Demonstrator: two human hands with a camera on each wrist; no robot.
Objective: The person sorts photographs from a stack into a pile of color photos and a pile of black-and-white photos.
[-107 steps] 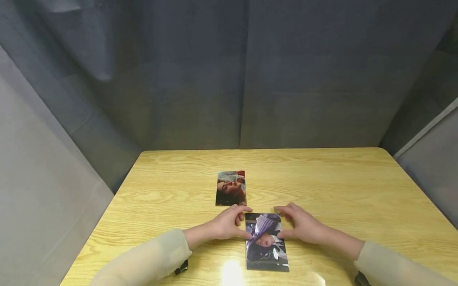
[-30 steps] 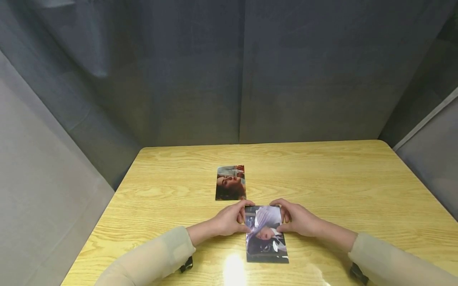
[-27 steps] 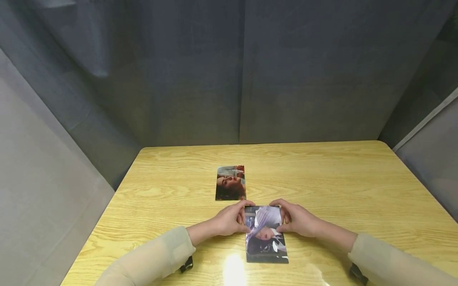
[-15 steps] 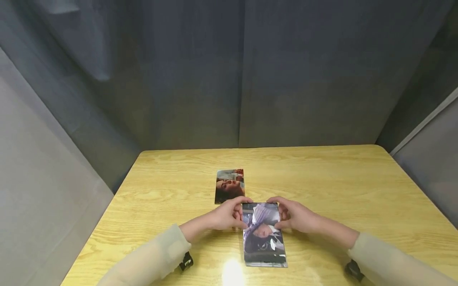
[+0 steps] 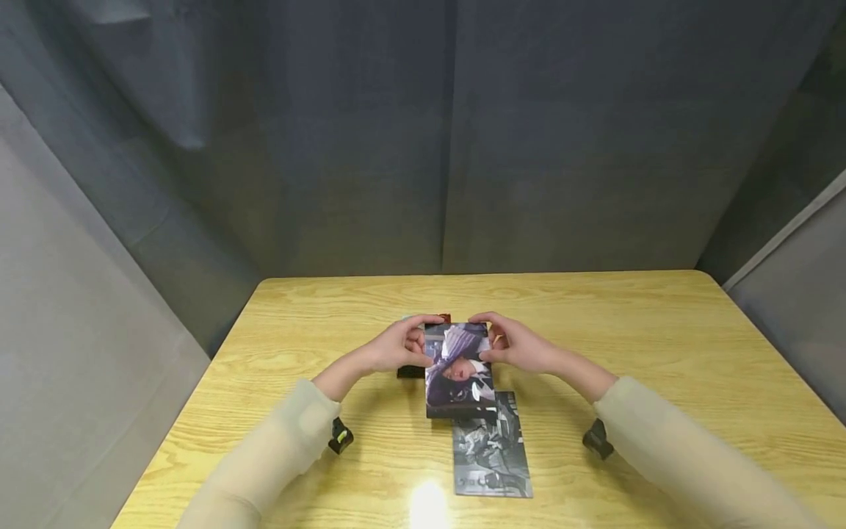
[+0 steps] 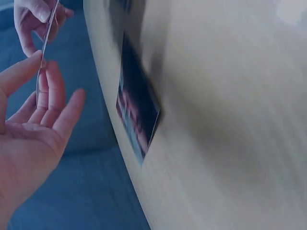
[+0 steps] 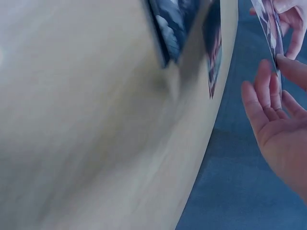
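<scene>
Both hands hold a photo of a purple-haired figure (image 5: 458, 367) in the air over the middle of the wooden table (image 5: 661, 353). My left hand (image 5: 423, 339) pinches its left edge and my right hand (image 5: 494, 341) pinches its right edge. The left wrist view shows the photo edge-on (image 6: 41, 67) between thumb and fingers. A grey-toned photo (image 5: 492, 452) lies flat on the table just below the held one. A third photo with a red corner (image 5: 441, 318) lies farther back, mostly hidden behind the held photo and left hand.
Grey fabric walls (image 5: 449, 147) close in the table at the back and both sides. The table's far edge (image 5: 489, 275) runs just below the backdrop. A glare spot (image 5: 428, 507) shines on the near part. Black wrist-worn devices (image 5: 340, 437) sit on both sleeves.
Both hands have lifted the purple-haired photo off the table and carried it away from me, over the far photo. A grey-toned photo that lay under it now shows.
</scene>
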